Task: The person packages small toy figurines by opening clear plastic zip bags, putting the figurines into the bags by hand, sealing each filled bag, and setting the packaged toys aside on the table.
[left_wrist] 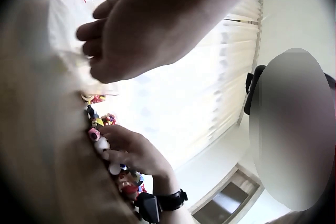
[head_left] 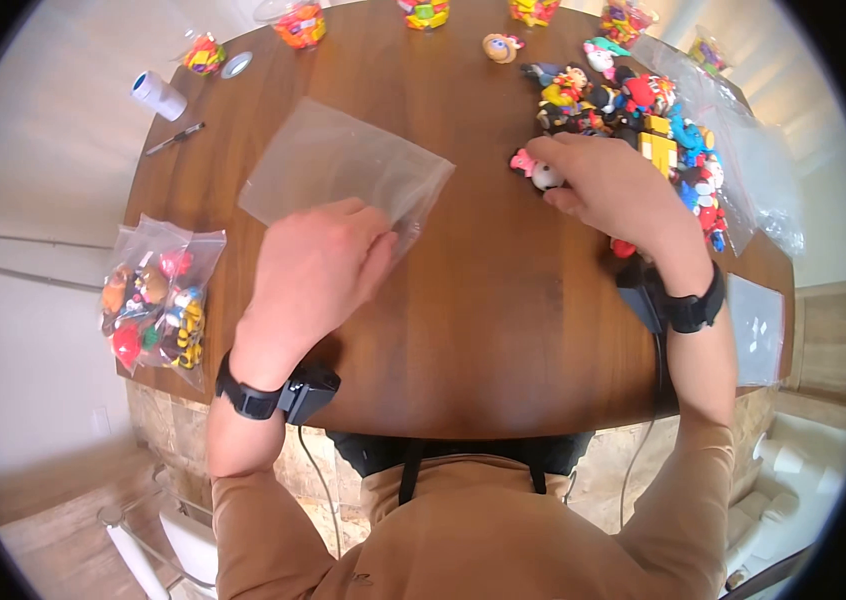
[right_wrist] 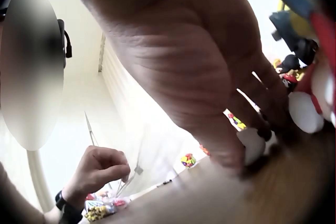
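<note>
A clear plastic zip bag (head_left: 328,150) lies flat in the middle of the brown table. My left hand (head_left: 323,265) is over its near edge and pinches the plastic between curled fingers and thumb. To the right, my right hand (head_left: 608,185) reaches to the near left side of a pile of small toy figures (head_left: 658,150). Its thumb and fingers hold a small white, black and pink toy figure (head_left: 546,177), partly hidden by the hand. In the right wrist view the white part of this toy figure (right_wrist: 252,146) shows beside the thumb, low over the table.
A filled zip bag of toys (head_left: 153,300) lies at the left. Several clear cups of bright pieces (head_left: 298,25) line the far edge. A pen (head_left: 176,138) and white roll (head_left: 158,97) are far left. More clear plastic bags (head_left: 758,190) lie right of the pile.
</note>
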Available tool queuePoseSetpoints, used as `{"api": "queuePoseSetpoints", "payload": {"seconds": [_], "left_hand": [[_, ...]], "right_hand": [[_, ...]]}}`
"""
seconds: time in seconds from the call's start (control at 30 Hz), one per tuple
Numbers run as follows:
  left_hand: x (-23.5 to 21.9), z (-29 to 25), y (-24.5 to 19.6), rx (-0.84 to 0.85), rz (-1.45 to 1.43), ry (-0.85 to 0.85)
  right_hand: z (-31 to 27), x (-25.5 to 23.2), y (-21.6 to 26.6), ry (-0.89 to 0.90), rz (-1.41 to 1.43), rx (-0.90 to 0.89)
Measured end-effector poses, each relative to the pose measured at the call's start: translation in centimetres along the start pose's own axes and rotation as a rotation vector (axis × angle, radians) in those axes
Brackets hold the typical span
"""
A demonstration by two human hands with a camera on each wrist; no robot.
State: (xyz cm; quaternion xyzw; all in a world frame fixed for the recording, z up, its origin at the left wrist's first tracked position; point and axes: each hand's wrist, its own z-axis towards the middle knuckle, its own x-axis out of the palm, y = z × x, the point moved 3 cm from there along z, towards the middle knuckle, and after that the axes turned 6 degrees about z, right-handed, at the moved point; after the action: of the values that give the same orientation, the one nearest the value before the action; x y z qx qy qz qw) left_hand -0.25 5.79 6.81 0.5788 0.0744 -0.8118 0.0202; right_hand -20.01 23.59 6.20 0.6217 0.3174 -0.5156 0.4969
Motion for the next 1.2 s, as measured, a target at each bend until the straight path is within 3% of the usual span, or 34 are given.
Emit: {"api": "queuePoseSetpoints", "payload": {"seconds": [0.03, 0.1, 0.17, 0.23, 0.3, 0.37, 0.47, 0.5, 0.57, 0.63, 0.73, 1.0, 1.2], "left_hand": [[0.7, 0.0, 0.1, -0.019, -0.083, 0.136], [1.3, 0.0, 0.4, -0.036, -0.108, 0.166], [1.7, 0.0, 0.5, -0.152, -0.354, 0.167], [2.2, 0.1, 0.5, -0.204, -0.452, 0.19], [2.5, 0.1, 0.2, -0.234, -0.554, 0.218], [2.6, 0.1, -0.3, -0.26, -0.777, 0.224], [1.8, 0.1, -1.0, -0.223, -0.753, 0.24], [2.1, -0.1, -1.1, -0.225, -0.757, 0.238], [2.2, -0.3, -0.9, -0.243, -0.667, 0.063], [2.0, -0.3, -0.9, -0.251, -0.671, 0.05], [1.8, -0.2, -1.1, -0.27, -0.715, 0.068], [1.6, -0.7, -2.3, -0.234, -0.955, -0.001], [2.3, -1.0, -2.2, -0.321, -1.228, 0.047]], "right_hand": [[0.0, -0.1, 0.0, -0.024, -0.023, -0.018], [0.3, -0.7, 0.8, -0.075, -0.008, -0.027], [-0.3, -2.3, 1.9, 0.052, 0.397, 0.046], [-0.6, -2.2, 2.8, 0.107, 0.467, 0.014], [-0.9, -1.9, 4.4, 0.073, 0.661, -0.156], [-0.9, -1.6, 5.6, 0.11, 0.652, -0.131], [-0.8, -0.7, 5.9, 0.099, 0.664, -0.13], [-0.8, -0.6, 6.0, 0.101, 0.592, -0.14], [-0.8, -0.3, 6.1, 0.108, 0.519, -0.153], [-0.8, 0.0, 6.3, 0.024, 0.238, -0.254], [-0.7, 0.1, 6.5, -0.062, 0.324, -0.277], [-0.8, -0.2, 7.6, -0.051, 0.356, -0.188], [-0.1, 1.6, 7.7, -0.075, 0.409, -0.211]]}}
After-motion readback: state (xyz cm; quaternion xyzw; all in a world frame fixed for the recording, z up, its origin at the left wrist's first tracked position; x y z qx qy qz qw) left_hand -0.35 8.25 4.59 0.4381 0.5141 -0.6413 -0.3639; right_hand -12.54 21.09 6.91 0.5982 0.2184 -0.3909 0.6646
